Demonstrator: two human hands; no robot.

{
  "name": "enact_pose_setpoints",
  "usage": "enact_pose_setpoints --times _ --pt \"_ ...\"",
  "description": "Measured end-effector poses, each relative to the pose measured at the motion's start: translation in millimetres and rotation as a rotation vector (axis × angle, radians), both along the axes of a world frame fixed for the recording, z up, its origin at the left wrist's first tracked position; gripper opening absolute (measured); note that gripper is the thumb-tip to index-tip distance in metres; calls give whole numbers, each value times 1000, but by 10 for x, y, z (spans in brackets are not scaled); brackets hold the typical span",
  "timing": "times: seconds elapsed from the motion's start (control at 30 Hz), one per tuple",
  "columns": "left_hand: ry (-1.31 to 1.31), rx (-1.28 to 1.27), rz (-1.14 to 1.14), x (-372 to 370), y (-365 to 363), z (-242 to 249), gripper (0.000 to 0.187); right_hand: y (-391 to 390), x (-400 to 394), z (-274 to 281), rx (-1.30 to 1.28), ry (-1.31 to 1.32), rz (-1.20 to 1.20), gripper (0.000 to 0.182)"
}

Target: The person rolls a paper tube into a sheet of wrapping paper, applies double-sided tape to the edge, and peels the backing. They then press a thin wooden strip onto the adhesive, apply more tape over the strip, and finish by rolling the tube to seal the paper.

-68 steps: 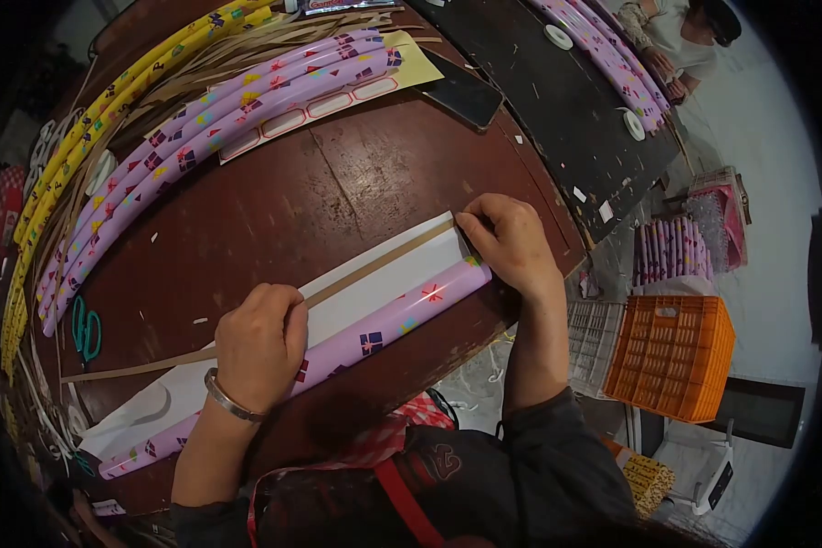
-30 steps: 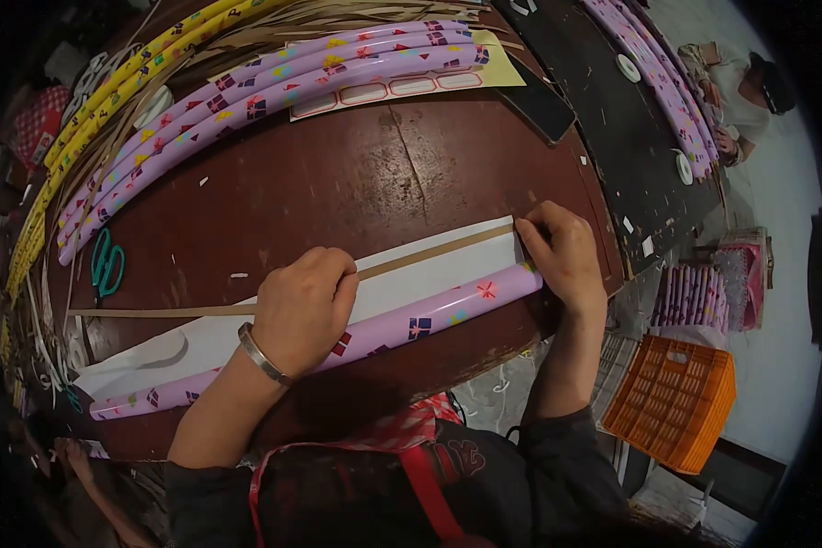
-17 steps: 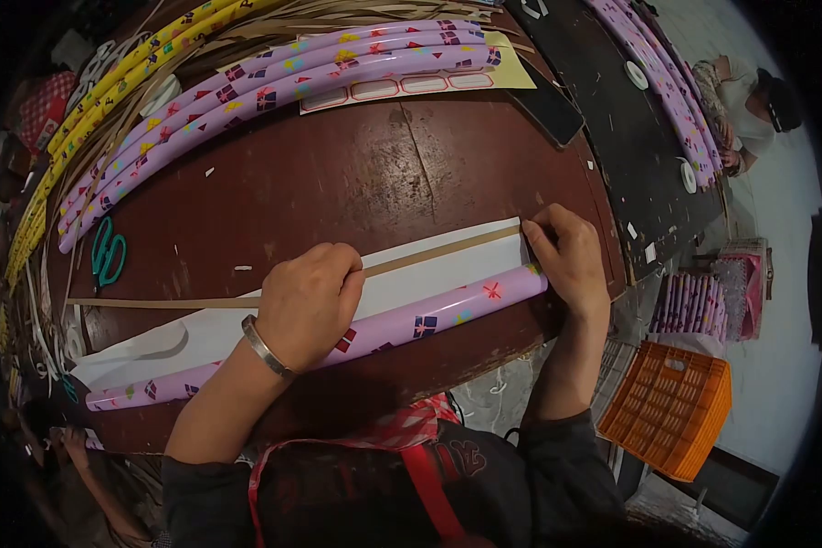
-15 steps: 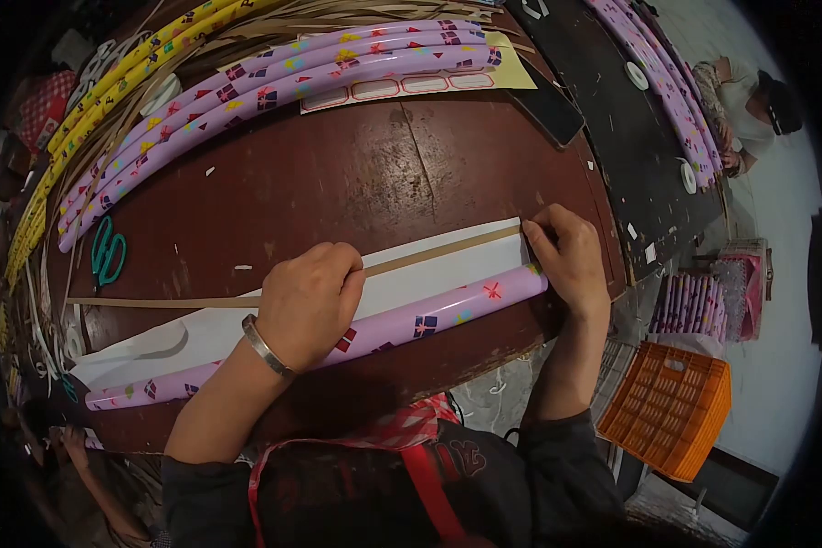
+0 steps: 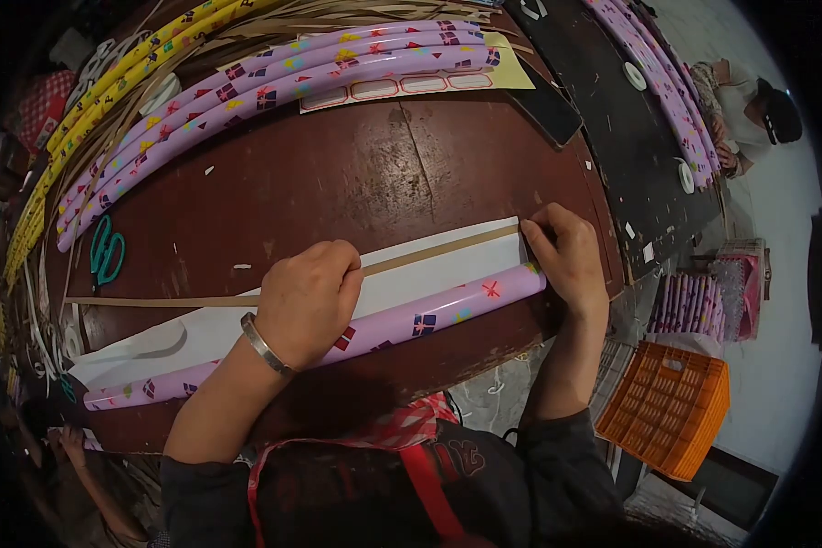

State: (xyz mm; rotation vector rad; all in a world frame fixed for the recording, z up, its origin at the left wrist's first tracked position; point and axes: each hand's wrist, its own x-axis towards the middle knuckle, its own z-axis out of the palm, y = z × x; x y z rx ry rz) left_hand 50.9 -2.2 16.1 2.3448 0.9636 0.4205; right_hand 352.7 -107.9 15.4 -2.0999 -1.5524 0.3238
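A roll of lilac wrapping paper with a gift print [image 5: 466,306] lies along the front of the brown table, its white inner side [image 5: 411,274] partly unrolled. Across that white side runs a narrow brown strip [image 5: 429,253], extending left onto the bare wood. My left hand [image 5: 306,301], with a metal bangle at its wrist, is closed on the strip near the middle of the sheet; its fingertips are hidden. At the right edge of the paper my right hand [image 5: 564,256] pinches the strip's end, thumb toward the sheet.
Green-handled scissors [image 5: 108,254] lie at the left. Finished lilac rolls [image 5: 283,91] rest on a yellow label sheet [image 5: 511,73], beside yellow rolls [image 5: 146,59] and a dark phone [image 5: 548,110]. An orange crate [image 5: 667,411] stands right. Another person [image 5: 749,114] works at the far right.
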Motion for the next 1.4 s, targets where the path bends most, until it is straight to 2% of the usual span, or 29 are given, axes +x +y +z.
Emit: enact_pose_setpoints --times 0.23,0.37,0.47,0.53,0.63,0.73,0.8,0.87,0.9,1.1,1.4 --pt "-19 15 -7 3 0 -2 6 15 -27 46 -67 -1 -49 18" --pt "-19 10 -2 7 -3 -4 6 5 -22 47 -15 41 -81 18" --pt "-14 12 0 7 -6 -7 7 -35 56 -35 18 -69 -49 16" --pt "-17 19 2 5 -4 -20 7 -74 41 -24 76 -229 -125 14" --pt "1 23 9 1 0 -37 7 -150 -224 185 194 -264 -182 11" --pt "-3 22 10 3 1 -31 6 -184 -640 285 292 -244 110 12" --pt "-3 35 5 8 7 -43 6 -178 -916 197 278 -181 324 21" --pt "-5 45 6 11 10 -64 6 -117 -1120 145 281 -157 410 31" --pt "-3 50 5 7 12 -69 6 -103 -1174 68 298 -183 419 36" --pt "0 30 16 15 4 -54 8 -43 -1316 27 218 -250 481 45" --pt "-66 -1 -15 -61 7 -35 10 3 -1356 -6 231 -255 529 45"
